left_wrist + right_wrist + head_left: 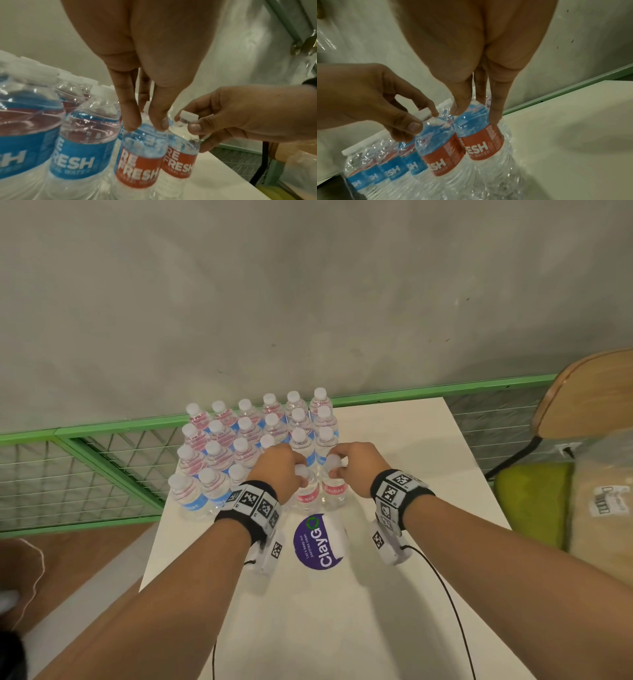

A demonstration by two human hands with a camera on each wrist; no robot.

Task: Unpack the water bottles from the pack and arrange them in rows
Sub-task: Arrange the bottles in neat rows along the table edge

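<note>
Several rows of clear water bottles (253, 436) with white caps and blue or red labels stand at the far left of the white table (394, 594). At the right end of the nearest row stand two red-label bottles side by side. My left hand (291, 474) grips the left red-label bottle (307, 498) by its neck and cap from above. My right hand (342, 467) pinches the neck of the right red-label bottle (334, 491). In the left wrist view my left hand (145, 121) holds its bottle (139, 162). In the right wrist view my right hand (476, 112) holds its bottle (481, 147).
A purple ClayGo sticker (318, 542) lies on the table just in front of the two bottles. A green mesh railing (102, 460) runs behind and left of the table. A wooden-backed chair (589, 395) with a green cushion and a wrapped parcel (603, 508) stands at the right.
</note>
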